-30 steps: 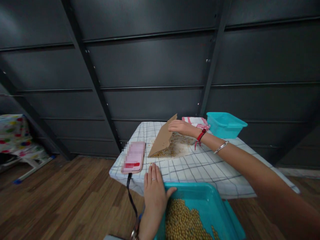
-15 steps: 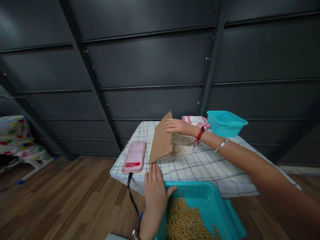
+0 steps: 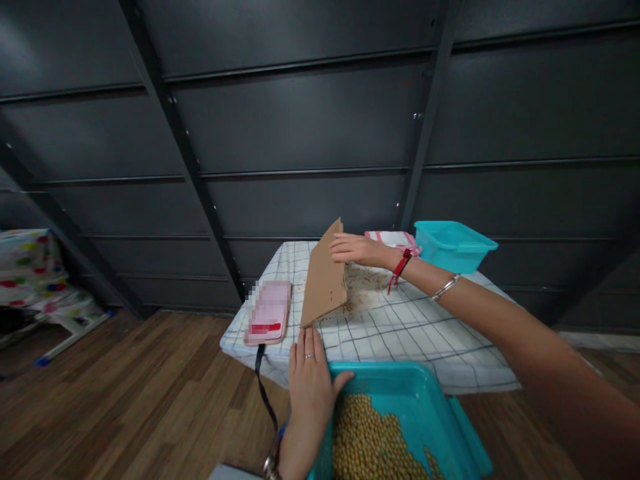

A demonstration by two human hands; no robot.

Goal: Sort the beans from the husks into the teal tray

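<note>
My right hand (image 3: 357,249) holds a piece of brown cardboard (image 3: 324,273) by its raised right edge, fingers over the near face and the thumb hidden. The sheet stands tilted on the checked cloth, beside a patch of brown crumbs and debris (image 3: 367,279). My left hand (image 3: 311,380) lies flat with fingers stretched out, their tips at the cardboard's lower corner. Its thumb rests on the rim of a teal plastic basket (image 3: 390,369), which holds many round yellowish beans (image 3: 373,437).
A cloth-covered table (image 3: 390,340) carries a pink phone (image 3: 270,310) on the left, with a black strap (image 3: 264,387) hanging down. At the back right are a folded pink-and-white cloth (image 3: 393,239) and a turquoise tub (image 3: 453,250). Behind rises a dark panelled wall (image 3: 300,127).
The cardboard has shifted slightly to the right at its lower end. My right hand has risen a little with it. My left hand and the basket stay almost where they were.
</note>
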